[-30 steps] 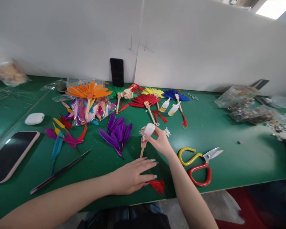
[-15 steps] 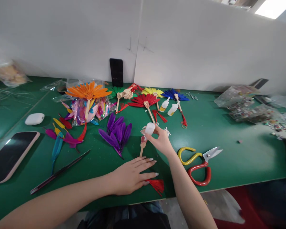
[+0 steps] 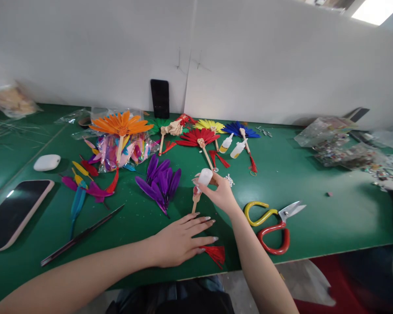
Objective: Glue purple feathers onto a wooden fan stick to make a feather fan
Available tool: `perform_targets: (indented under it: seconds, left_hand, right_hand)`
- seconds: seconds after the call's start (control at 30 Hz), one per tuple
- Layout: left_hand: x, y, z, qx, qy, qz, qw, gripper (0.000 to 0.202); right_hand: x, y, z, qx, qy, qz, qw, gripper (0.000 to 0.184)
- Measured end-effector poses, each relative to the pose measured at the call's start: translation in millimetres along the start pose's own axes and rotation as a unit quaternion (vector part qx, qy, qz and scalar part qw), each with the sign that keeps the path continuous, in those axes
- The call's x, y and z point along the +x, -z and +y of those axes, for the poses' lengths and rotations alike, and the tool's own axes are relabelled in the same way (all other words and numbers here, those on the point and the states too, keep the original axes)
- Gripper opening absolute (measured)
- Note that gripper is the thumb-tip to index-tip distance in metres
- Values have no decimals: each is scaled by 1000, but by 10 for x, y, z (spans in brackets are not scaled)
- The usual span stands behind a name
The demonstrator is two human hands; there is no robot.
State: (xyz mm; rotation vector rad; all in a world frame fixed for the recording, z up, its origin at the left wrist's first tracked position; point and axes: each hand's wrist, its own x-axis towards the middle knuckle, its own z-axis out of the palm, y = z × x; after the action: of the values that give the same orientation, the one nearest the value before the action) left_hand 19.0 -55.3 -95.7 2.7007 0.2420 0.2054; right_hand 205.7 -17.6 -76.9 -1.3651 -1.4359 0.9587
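My right hand (image 3: 220,192) grips a white glue bottle (image 3: 205,176), tilted with its lower end over the head of a small wooden fan handle (image 3: 195,201). Flat on the table, my left hand (image 3: 181,239) lies over the handle's lower part with fingers stretched out. A red tassel (image 3: 215,254) sticks out from beneath its fingers. To the left of the handle is a bunch of purple feathers (image 3: 160,183). Small white beads (image 3: 229,179) lie just beyond my right hand. The bottle's tip is hard to make out behind my fingers.
Scissors (image 3: 278,220) lie right of my right arm, tweezers (image 3: 81,235) and a phone (image 3: 18,213) to the left. Feather fans, including a red one (image 3: 199,138) and an orange one (image 3: 122,126), and two glue bottles (image 3: 237,149) are farther back. Bagged trinkets (image 3: 340,146) sit at right.
Almost nothing differs. Both hands keep their places, and the glue bottle stays over the handle's head with barely any shift.
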Motion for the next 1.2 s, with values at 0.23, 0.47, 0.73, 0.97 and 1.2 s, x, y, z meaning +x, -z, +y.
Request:
perform_targets:
  seconds: [0.23,0.47,0.73,0.97,1.2]
  left_hand:
    - [2,14,5,8,0,-12,1000,43]
    - [8,14,0,14,1,-22,1000,44]
    - [-6,0,5,23,1,-18,1000,43]
    - [-15,-7,2,26,-2,-4,1000,42]
    - [-7,0,2,31,0,-14,999,42]
  right_hand:
    - [-1,9,-21,22,15,27,999,26]
    - [-6,-10,-13,3,20,9,1000,24]
    - [-35,-11,-88,3,1,-20,1000,26]
    - [-51,-18,-117,14,-8,-55,998,27]
    - [-34,-2,-81,6,-3,-13,1000,25]
